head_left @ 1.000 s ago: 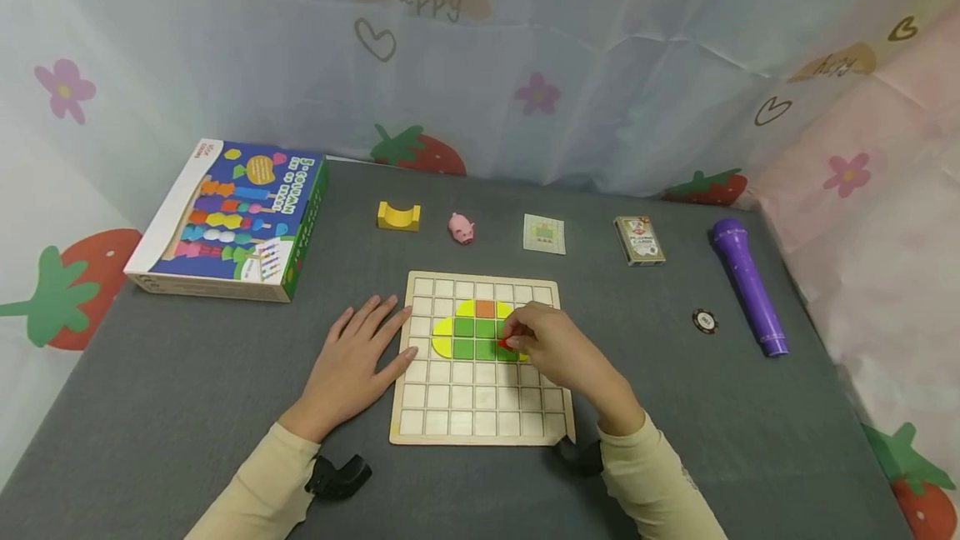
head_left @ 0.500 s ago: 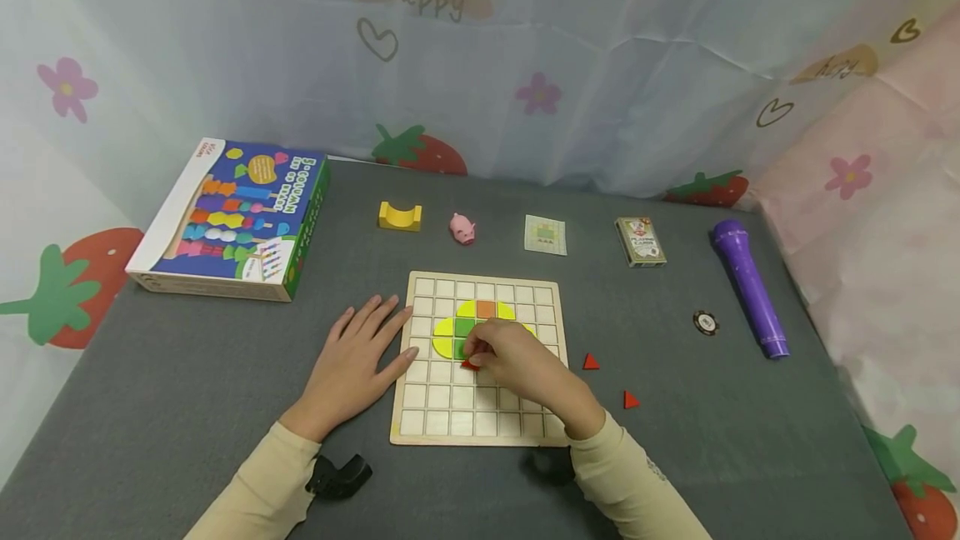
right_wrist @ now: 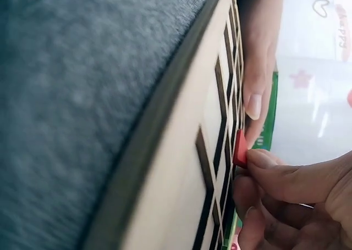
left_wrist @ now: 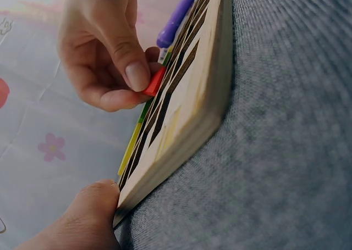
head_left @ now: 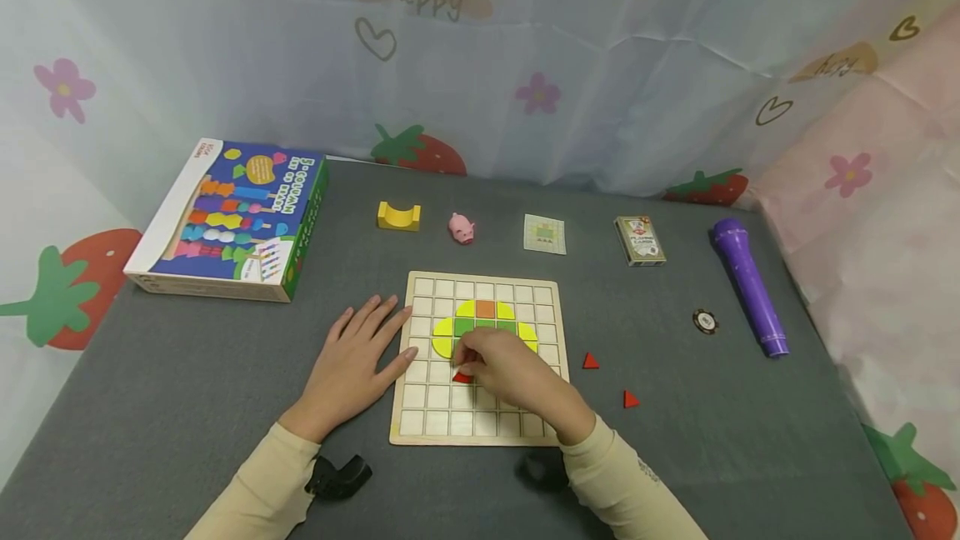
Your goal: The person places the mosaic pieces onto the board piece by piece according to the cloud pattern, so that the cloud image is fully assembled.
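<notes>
A wooden grid board (head_left: 436,422) lies on the grey table. Yellow curved tiles (head_left: 443,338), green square tiles (head_left: 464,327) and an orange square tile (head_left: 485,309) fill some of its cells. Between thumb and fingers my right hand (head_left: 512,367) pinches a red triangle tile (head_left: 462,377), just below the green tiles. The right wrist view shows this red tile (right_wrist: 240,149) tilted against the grid. My left hand (head_left: 356,367) rests with spread fingers beside the board, fingertips at its left edge. The right hand hides part of the green rows.
Two red triangles (head_left: 591,361) lie right of the board. Behind it stand a yellow arch block (head_left: 399,217), a pink pig (head_left: 461,228), a pattern card (head_left: 544,234) and a playing-card box (head_left: 640,241). A toy box (head_left: 228,219), poker chip (head_left: 705,322) and purple microphone (head_left: 750,286) flank these.
My right hand has moved left and toward me across the board with the red triangle, uncovering the yellow tile on the right. The two loose red triangles came into sight. The left hand stayed put.
</notes>
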Demonstrator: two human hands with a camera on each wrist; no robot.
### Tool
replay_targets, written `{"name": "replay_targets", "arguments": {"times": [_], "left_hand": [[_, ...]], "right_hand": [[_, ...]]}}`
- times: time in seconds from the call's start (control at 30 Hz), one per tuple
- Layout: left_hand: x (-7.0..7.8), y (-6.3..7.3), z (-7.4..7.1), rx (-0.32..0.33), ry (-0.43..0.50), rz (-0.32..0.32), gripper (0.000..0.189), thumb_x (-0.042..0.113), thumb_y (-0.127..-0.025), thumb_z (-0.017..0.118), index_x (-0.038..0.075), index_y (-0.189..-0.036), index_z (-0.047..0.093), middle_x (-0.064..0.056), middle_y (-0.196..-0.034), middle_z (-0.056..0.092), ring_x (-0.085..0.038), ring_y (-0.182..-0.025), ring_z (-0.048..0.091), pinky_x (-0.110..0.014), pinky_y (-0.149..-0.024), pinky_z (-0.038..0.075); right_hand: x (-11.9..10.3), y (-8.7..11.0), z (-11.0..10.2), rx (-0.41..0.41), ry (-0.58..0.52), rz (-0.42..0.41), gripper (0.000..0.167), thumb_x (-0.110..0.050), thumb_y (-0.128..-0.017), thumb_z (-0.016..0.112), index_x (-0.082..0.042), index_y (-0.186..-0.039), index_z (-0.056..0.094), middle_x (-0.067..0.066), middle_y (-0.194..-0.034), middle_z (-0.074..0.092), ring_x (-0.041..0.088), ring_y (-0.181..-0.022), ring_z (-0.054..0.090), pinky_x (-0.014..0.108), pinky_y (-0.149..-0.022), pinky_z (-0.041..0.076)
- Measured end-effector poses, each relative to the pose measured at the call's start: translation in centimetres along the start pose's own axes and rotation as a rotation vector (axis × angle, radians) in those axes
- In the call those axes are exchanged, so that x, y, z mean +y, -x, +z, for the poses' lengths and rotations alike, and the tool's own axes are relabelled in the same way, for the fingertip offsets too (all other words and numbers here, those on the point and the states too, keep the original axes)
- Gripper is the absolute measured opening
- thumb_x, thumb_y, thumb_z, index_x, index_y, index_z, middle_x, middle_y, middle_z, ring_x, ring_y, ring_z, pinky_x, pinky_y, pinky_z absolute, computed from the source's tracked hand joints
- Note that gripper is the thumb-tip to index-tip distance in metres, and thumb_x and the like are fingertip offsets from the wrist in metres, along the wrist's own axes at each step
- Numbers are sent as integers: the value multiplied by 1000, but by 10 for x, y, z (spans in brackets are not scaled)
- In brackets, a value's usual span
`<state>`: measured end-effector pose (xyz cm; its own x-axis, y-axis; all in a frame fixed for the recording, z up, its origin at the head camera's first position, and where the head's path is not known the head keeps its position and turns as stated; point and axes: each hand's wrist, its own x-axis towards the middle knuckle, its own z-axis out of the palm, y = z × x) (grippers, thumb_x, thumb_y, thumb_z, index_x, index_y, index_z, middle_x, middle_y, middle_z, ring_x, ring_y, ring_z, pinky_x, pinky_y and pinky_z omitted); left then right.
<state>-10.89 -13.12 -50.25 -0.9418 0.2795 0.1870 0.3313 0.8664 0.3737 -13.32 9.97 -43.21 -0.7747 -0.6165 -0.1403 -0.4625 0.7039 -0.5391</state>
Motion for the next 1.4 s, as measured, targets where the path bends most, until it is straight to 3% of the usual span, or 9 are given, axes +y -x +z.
{"name": "replay_targets", "arguments": {"times": [0.97, 1.27, 1.4], "left_hand": [[0, 0, 1, 8, -13, 8, 64, 53, -94, 51, 21, -149, 38, -7, -153, 36, -28, -144, 24, -53, -116, 15], [0, 0, 0, -8, -12, -2, 64, 53, -94, 50, 21, -149, 38, -7, -153, 35, -27, -145, 23, -53, -117, 14], [0, 0, 0, -11, -9, -6, 65, 53, -94, 50, 21, -149, 38, -7, -153, 35, -27, -145, 22, -53, -117, 13]], "right_hand": [[-9, 6, 8, 130, 200, -90, 10, -3, -82, 73, -13, -84, 74, -6, -82, 68, 5, -76, 61, 17, -72, 53], [-1, 13, -2, 159, 159, -29, 9, -16, -85, 74, -14, -92, 70, -6, -86, 63, 7, -76, 55, 22, -70, 51], [14, 22, -17, 197, 99, 49, 8, -19, -86, 73, -15, -92, 69, -7, -84, 63, 7, -73, 55, 24, -65, 48]]}}
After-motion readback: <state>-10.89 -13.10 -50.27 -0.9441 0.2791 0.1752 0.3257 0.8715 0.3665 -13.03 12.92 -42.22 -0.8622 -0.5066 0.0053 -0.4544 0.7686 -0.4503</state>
